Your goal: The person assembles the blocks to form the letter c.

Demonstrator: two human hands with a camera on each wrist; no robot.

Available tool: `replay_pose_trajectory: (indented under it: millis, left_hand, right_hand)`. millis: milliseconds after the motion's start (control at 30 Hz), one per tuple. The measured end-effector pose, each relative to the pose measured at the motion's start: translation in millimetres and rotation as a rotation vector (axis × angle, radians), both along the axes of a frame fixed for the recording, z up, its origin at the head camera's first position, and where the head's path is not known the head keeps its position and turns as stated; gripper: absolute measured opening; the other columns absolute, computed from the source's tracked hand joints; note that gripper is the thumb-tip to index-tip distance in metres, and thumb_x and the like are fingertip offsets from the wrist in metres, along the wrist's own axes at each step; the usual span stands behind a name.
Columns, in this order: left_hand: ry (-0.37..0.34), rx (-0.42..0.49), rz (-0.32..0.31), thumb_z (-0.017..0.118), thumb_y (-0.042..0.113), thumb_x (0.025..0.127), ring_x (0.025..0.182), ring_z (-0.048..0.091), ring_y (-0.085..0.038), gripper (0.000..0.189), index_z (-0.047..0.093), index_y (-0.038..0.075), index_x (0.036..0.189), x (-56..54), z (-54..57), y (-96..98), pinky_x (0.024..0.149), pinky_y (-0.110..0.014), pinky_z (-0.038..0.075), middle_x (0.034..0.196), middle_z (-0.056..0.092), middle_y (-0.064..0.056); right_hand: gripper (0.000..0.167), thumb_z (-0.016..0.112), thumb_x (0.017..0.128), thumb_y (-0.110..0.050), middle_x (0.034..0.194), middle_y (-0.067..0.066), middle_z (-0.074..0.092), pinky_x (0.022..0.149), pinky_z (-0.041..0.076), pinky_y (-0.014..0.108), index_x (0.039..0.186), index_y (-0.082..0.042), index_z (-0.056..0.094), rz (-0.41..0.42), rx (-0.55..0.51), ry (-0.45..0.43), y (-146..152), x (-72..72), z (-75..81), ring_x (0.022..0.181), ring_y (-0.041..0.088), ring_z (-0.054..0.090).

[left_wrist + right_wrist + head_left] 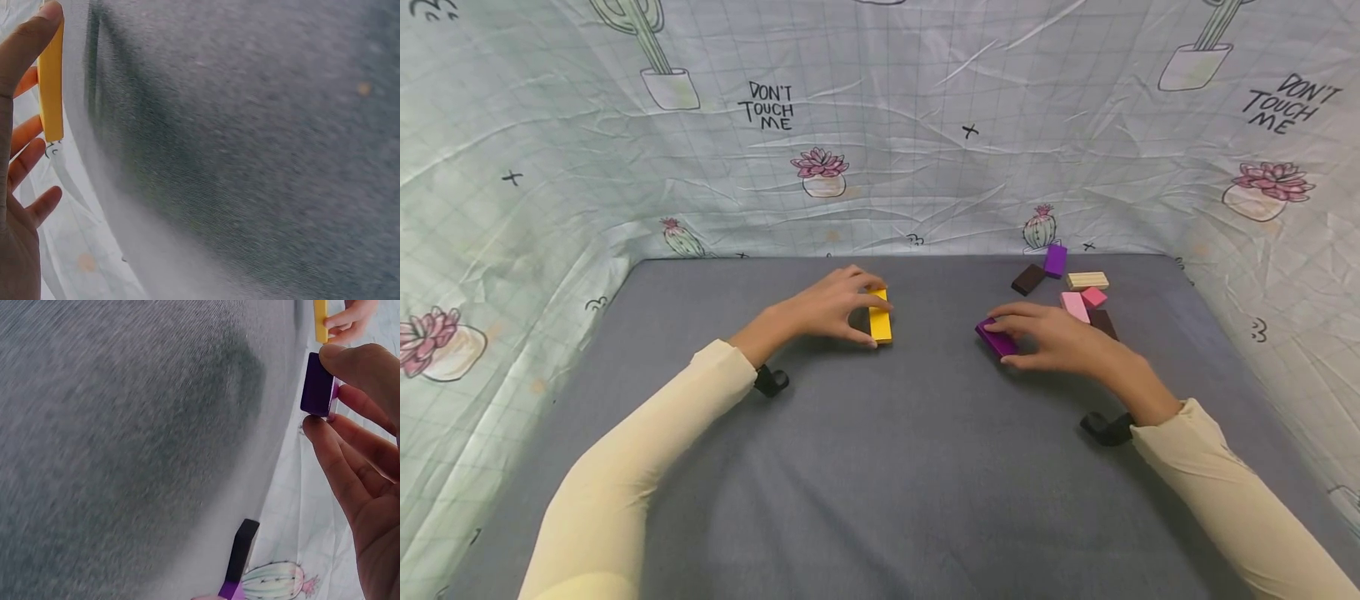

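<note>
Head view: left hand [831, 307] pinching yellow block [880, 316] mid-table [880, 467], right hand [1052, 340] gripping purple block [996, 337] beside block pile [1078, 287]. Apparently mid-gathering; next likely calls for bringing purple alongside yellow, edges squared.

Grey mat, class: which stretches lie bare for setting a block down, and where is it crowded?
Bare: the grey mat between both sleeves, and its far-left corner. Crowded: far right, where loose blocks cluster behind the right hand gripping the purple block.
</note>
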State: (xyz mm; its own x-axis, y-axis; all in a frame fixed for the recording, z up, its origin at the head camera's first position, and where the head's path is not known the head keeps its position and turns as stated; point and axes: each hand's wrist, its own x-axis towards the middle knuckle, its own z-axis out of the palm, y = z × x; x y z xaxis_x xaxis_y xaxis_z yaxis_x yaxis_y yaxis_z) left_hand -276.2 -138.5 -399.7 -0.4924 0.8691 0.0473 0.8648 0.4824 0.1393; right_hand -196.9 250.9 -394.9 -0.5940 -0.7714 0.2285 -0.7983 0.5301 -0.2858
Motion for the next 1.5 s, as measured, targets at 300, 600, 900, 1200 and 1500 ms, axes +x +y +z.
replay_pose_trajectory:
  millis: [300, 600, 900, 1200, 1500]
  left_hand:
    - [-0.019, -0.018, 0.015, 0.076, 0.060, 0.084, 0.129, 0.043, -0.035, 0.065, 0.067, 0.022, 0.136, 3.0, -5.7, -9.5, 0.108, -0.054, 0.035, 0.146, 0.052, -0.014]
    - [-0.072, -0.025, 0.028, 0.077, 0.056, 0.085, 0.131, 0.041, -0.034, 0.064, 0.065, 0.022, 0.138, 4.0, -13.8, -11.0, 0.109, -0.053, 0.036, 0.149, 0.050, -0.013]
    - [-0.096, -0.056, 0.036, 0.073, 0.058, 0.087, 0.130, 0.039, -0.030, 0.066, 0.061, 0.026, 0.144, 4.9, -15.5, -13.3, 0.104, -0.050, 0.037, 0.155, 0.046, -0.009]
    - [-0.078, -0.061, 0.031, 0.075, 0.059, 0.085, 0.128, 0.042, -0.030, 0.066, 0.063, 0.026, 0.141, 11.1, -14.9, -17.3, 0.107, -0.052, 0.036, 0.152, 0.050, -0.010]
    - [-0.042, -0.067, 0.081, 0.073, 0.062, 0.085, 0.120, 0.045, -0.027, 0.068, 0.062, 0.027, 0.142, 24.8, -13.4, -23.1, 0.104, -0.049, 0.037, 0.152, 0.051, -0.008]
  right_hand:
    - [0.047, 0.085, 0.084, -0.018, 0.135, 0.013, 0.062, 0.083, 0.058, 0.041, 0.127, -0.007, 0.070, 0.005, 0.031, -0.029, -15, -0.7, 3.5, 0.098, 0.016, 0.069]
    - [0.049, 0.084, 0.086, -0.021, 0.139, 0.012, 0.060, 0.089, 0.057, 0.045, 0.130, -0.008, 0.068, 0.020, 0.035, -0.088, -31, -0.2, 4.8, 0.101, 0.017, 0.070]
    - [0.050, 0.082, 0.087, -0.023, 0.142, 0.010, 0.058, 0.092, 0.056, 0.045, 0.133, -0.009, 0.066, 0.017, 0.061, -0.132, -43, 0.7, 7.4, 0.105, 0.016, 0.069]
    - [0.047, 0.082, 0.088, -0.024, 0.142, 0.009, 0.058, 0.092, 0.056, 0.043, 0.131, -0.010, 0.067, 0.073, 0.061, -0.136, -56, 1.4, 5.8, 0.105, 0.014, 0.067]
    - [0.049, 0.079, 0.091, -0.023, 0.145, 0.011, 0.055, 0.096, 0.054, 0.045, 0.135, -0.010, 0.064, 0.124, 0.087, -0.170, -71, 3.1, 3.7, 0.113, 0.019, 0.065]
